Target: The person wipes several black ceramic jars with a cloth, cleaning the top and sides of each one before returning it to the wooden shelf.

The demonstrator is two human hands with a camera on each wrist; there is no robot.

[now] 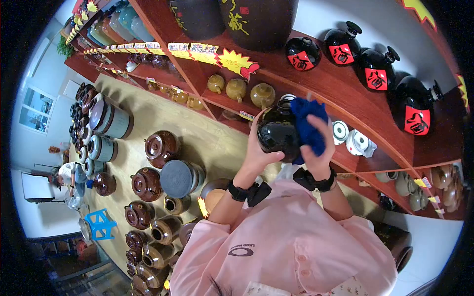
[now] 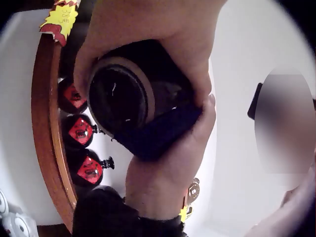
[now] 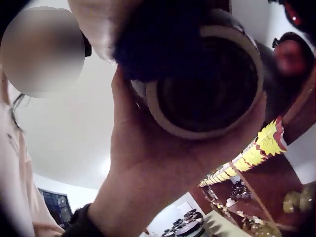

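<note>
My left hand point(image 1: 253, 153) holds a glossy black ceramic jar point(image 1: 277, 134) in front of my chest, its fingers and thumb round the side. The jar's narrow neck points away toward the shelves. In both wrist views its round base point(image 2: 116, 96) shows, with a paler ring round a dark centre. Bunched in my right hand point(image 1: 320, 148) is a dark blue cloth point(image 1: 308, 126), pressed against the jar's right side. From the right wrist view, the cloth point(image 3: 158, 44) overlaps part of the base, and the left hand point(image 3: 148, 153) supports the jar from below.
Red-brown wooden shelves point(image 1: 316, 93) stand close ahead, bearing black jars with red labels point(image 1: 376, 79) and small brown teapots point(image 1: 236, 90). Brown lidded jars point(image 1: 146, 184) crowd the floor at left, near a blue stool point(image 1: 100, 224). Another person point(image 1: 69, 172) is farther back.
</note>
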